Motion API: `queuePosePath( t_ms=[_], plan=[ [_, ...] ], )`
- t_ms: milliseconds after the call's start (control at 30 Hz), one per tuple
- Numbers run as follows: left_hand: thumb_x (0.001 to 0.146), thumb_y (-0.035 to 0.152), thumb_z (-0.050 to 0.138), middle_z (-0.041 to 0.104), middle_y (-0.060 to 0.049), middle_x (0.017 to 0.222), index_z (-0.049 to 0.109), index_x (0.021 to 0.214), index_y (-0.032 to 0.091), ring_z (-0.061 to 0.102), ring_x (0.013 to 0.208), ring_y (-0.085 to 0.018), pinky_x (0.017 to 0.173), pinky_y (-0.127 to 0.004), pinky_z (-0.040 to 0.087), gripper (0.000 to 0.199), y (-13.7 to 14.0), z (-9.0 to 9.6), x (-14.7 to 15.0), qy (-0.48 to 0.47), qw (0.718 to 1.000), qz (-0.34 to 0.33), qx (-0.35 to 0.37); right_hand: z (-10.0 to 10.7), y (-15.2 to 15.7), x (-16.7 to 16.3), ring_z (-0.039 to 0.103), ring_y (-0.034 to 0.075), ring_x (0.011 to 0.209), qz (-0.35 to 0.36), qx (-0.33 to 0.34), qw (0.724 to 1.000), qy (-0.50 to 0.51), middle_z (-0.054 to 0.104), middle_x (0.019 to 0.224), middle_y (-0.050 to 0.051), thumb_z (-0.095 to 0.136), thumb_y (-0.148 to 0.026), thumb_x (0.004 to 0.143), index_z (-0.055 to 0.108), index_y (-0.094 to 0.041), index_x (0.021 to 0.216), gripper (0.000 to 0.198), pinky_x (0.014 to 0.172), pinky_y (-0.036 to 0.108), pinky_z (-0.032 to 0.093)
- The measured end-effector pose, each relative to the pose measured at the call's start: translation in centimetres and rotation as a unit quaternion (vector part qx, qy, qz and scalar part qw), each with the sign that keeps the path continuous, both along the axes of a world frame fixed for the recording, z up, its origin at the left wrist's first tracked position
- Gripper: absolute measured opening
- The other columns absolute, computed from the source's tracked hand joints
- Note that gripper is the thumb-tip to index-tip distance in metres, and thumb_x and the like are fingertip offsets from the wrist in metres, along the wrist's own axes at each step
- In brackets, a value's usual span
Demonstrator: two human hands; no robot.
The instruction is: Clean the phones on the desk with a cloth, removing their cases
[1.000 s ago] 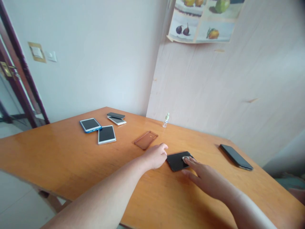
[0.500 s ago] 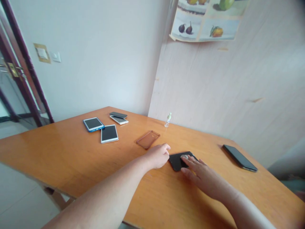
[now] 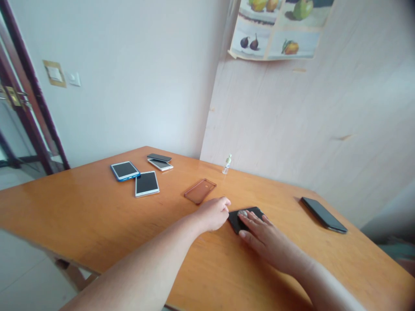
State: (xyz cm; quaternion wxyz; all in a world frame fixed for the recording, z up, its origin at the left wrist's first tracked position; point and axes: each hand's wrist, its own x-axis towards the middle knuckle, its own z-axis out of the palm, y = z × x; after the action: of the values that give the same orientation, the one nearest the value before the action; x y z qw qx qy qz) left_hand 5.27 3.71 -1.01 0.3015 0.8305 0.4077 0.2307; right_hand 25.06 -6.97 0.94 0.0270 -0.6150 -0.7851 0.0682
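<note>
A flat black tablet [image 3: 235, 223] lies on the wooden table [image 3: 129, 233] in front of me, its right part covered by my right hand. My left hand [image 3: 214, 213] is closed at its left edge, thumb and fingers together; the exact grip on the edge is hard to see. My right hand [image 3: 261, 235] lies over the screen with its fingers stretched forward. Under those fingertips a small whitish pad [image 3: 242, 213] is pressed against the glass. Just beyond my left hand rests a clear brownish phone case [image 3: 200, 191].
Farther left lie a blue-cased tablet [image 3: 125, 170], a white tablet [image 3: 147, 183] and two stacked phones [image 3: 159, 158]. A small bottle [image 3: 227, 164] stands near the wall. At the right lies a dark device [image 3: 324, 214]. A fruit poster [image 3: 275, 30] hangs above.
My right hand has slid the whitish pad a little leftward over the black tablet. The left hand stays at the tablet's edge. The view has shifted slightly.
</note>
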Motion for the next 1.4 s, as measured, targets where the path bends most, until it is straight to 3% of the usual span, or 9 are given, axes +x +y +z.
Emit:
queuePosePath(
  t_ms=[133, 433, 667, 733, 933, 1000, 1233, 1300, 1400],
  plan=[
    [0.082, 0.018, 0.046, 0.071, -0.004, 0.107, 0.061, 0.115, 0.021, 0.065, 0.095, -0.018, 0.078, -0.024, 0.049, 0.036, 0.1, -0.1, 0.1, -0.001, 1.0, -0.002, -0.001, -0.8, 1.3, 2.6, 0.027, 0.031, 0.143, -0.105, 0.026, 0.994, -0.032, 0.036, 0.152, 0.017, 0.026, -0.057, 0.097, 0.036, -0.011, 0.148, 0.07, 0.115, 0.059, 0.016],
    [0.084, 0.019, 0.046, 0.072, -0.005, 0.109, 0.061, 0.116, 0.021, 0.065, 0.101, -0.019, 0.084, -0.025, 0.049, 0.035, 0.1, -0.1, 0.0, -0.009, 1.0, 0.001, 0.004, 0.4, -0.3, -1.9, 0.019, 0.024, 0.147, 0.061, -0.012, 0.997, 0.048, 0.024, 0.158, 0.004, 0.029, -0.059, 0.097, 0.024, -0.028, 0.153, 0.064, 0.12, 0.05, 0.012],
    [0.084, 0.02, 0.045, 0.072, -0.005, 0.109, 0.06, 0.119, 0.021, 0.065, 0.101, -0.019, 0.087, -0.026, 0.047, 0.037, 0.0, -0.1, 0.1, -0.008, 1.0, 0.0, 0.003, -1.6, 2.3, 2.7, 0.025, 0.029, 0.145, -0.114, 0.043, 0.992, 0.006, 0.035, 0.154, 0.012, 0.024, -0.056, 0.098, 0.036, -0.019, 0.149, 0.064, 0.115, 0.061, 0.016],
    [0.085, 0.02, 0.045, 0.072, -0.005, 0.108, 0.059, 0.121, 0.021, 0.065, 0.1, -0.019, 0.086, -0.026, 0.047, 0.038, 0.0, 0.0, 0.1, -0.009, 1.0, 0.0, 0.005, -1.5, 2.0, 2.4, 0.024, 0.028, 0.145, -0.108, 0.043, 0.993, 0.009, 0.034, 0.154, 0.012, 0.025, -0.057, 0.098, 0.035, -0.018, 0.149, 0.065, 0.115, 0.06, 0.015],
    [0.087, 0.02, 0.041, 0.071, -0.007, 0.106, 0.051, 0.13, 0.018, 0.064, 0.1, -0.02, 0.084, -0.026, 0.047, 0.044, 0.1, 0.0, 0.0, -0.01, 1.0, 0.008, 0.013, -0.1, 0.7, -2.0, 0.019, 0.024, 0.147, 0.043, 0.002, 0.997, 0.065, 0.026, 0.158, 0.003, 0.024, -0.057, 0.098, 0.027, -0.03, 0.152, 0.06, 0.118, 0.055, 0.01],
    [0.087, 0.021, 0.042, 0.071, -0.007, 0.107, 0.049, 0.132, 0.018, 0.064, 0.1, -0.02, 0.084, -0.025, 0.047, 0.046, 0.1, 0.0, 0.0, -0.008, 1.0, 0.013, 0.01, -0.1, 1.3, -2.1, 0.02, 0.025, 0.146, 0.034, 0.005, 0.997, 0.067, 0.027, 0.158, 0.004, 0.022, -0.056, 0.099, 0.028, -0.03, 0.151, 0.059, 0.117, 0.057, 0.009],
    [0.087, 0.021, 0.041, 0.071, -0.007, 0.107, 0.048, 0.132, 0.016, 0.063, 0.1, -0.02, 0.084, -0.026, 0.046, 0.046, 0.1, 0.1, 0.0, -0.006, 1.0, 0.008, 0.009, -1.8, 3.5, 2.1, 0.028, 0.029, 0.143, -0.134, 0.055, 0.989, 0.0, 0.037, 0.153, 0.011, 0.024, -0.051, 0.099, 0.038, -0.02, 0.147, 0.058, 0.113, 0.065, 0.012],
    [0.087, 0.021, 0.041, 0.071, -0.007, 0.103, 0.05, 0.129, 0.017, 0.064, 0.099, -0.02, 0.083, -0.026, 0.047, 0.044, 0.1, 0.1, 0.0, -0.006, 1.0, -0.001, 0.01, -1.7, 2.8, 1.9, 0.028, 0.029, 0.143, -0.137, 0.059, 0.989, -0.01, 0.038, 0.152, 0.014, 0.026, -0.052, 0.099, 0.039, -0.017, 0.147, 0.061, 0.114, 0.063, 0.012],
    [0.086, 0.019, 0.041, 0.071, -0.006, 0.101, 0.051, 0.127, 0.018, 0.064, 0.097, -0.019, 0.082, -0.026, 0.046, 0.042, 0.2, -0.1, -0.1, -0.011, 1.0, 0.0, 0.007, -0.8, 1.0, 0.1, 0.024, 0.028, 0.145, -0.072, 0.044, 0.996, 0.004, 0.035, 0.154, 0.012, 0.027, -0.056, 0.098, 0.036, -0.018, 0.149, 0.064, 0.117, 0.056, 0.011]
  ],
)
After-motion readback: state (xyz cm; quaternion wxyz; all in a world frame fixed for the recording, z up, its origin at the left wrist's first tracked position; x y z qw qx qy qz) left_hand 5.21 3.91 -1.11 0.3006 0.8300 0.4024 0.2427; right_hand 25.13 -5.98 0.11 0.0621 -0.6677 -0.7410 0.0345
